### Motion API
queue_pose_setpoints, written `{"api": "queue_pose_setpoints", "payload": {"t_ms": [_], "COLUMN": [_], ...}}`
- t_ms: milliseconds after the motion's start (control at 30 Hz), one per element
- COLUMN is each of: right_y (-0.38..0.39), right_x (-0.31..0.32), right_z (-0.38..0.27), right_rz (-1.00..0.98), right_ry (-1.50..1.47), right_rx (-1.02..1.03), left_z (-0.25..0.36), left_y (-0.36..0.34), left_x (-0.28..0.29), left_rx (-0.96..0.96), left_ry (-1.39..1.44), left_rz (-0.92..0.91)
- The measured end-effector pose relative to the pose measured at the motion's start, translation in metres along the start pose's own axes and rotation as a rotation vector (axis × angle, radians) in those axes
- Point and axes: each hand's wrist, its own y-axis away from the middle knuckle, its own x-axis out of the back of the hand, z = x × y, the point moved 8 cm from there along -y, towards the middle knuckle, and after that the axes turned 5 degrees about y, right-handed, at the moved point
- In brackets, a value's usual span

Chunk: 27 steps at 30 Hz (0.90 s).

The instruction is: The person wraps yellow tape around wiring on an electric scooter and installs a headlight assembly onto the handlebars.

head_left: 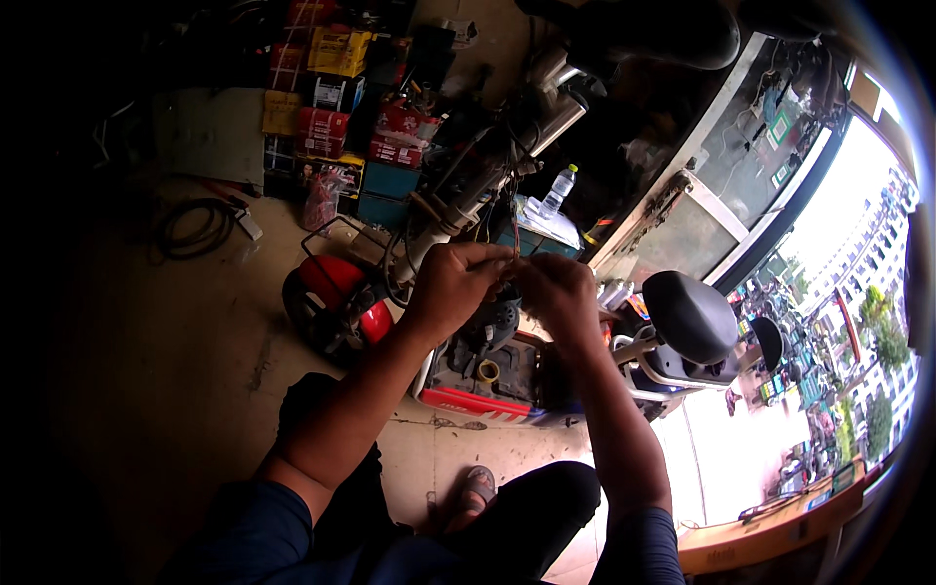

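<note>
My left hand (455, 289) and my right hand (560, 295) meet in the middle of the view, fingertips pinched together. Between them they hold thin wires (517, 230), which run up toward the opened front column of an electric scooter. How the wire ends lie inside my fingers is hidden. The scooter has a red front fender (373, 320), a bare metal column (470, 200) and a dark footboard with a red side edge (478, 404). On the footboard, below my hands, lies a yellowish roll of tape (488, 370).
A black scooter seat (690, 317) is at the right. Behind the column, a water bottle (559, 190) stands on a teal box (534, 240). Stacked battery boxes (322, 131) fill the back left, with a coiled black cable (195, 228) on the floor. A glass door (746, 156) stands at the right.
</note>
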Motion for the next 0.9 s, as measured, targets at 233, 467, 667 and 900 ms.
{"api": "queue_pose_setpoints", "payload": {"t_ms": [233, 467, 667, 900], "right_y": [0.008, 0.040, 0.010, 0.001], "right_x": [0.004, -0.006, 0.002, 0.008], "right_z": [0.007, -0.056, -0.020, 0.013], "right_rz": [-0.009, 0.382, 0.174, 0.075], "right_ry": [-0.032, 0.864, 0.314, -0.019], "right_rx": [-0.165, 0.901, 0.355, -0.027], "left_z": [0.011, 0.010, 0.010, 0.011], "left_y": [0.002, 0.002, 0.002, 0.003], "left_x": [0.002, -0.001, 0.001, 0.006], "left_rx": [-0.144, -0.027, -0.066, -0.145], "left_ry": [-0.150, -0.103, -0.137, -0.176], "left_rz": [0.009, -0.023, 0.000, 0.020]}}
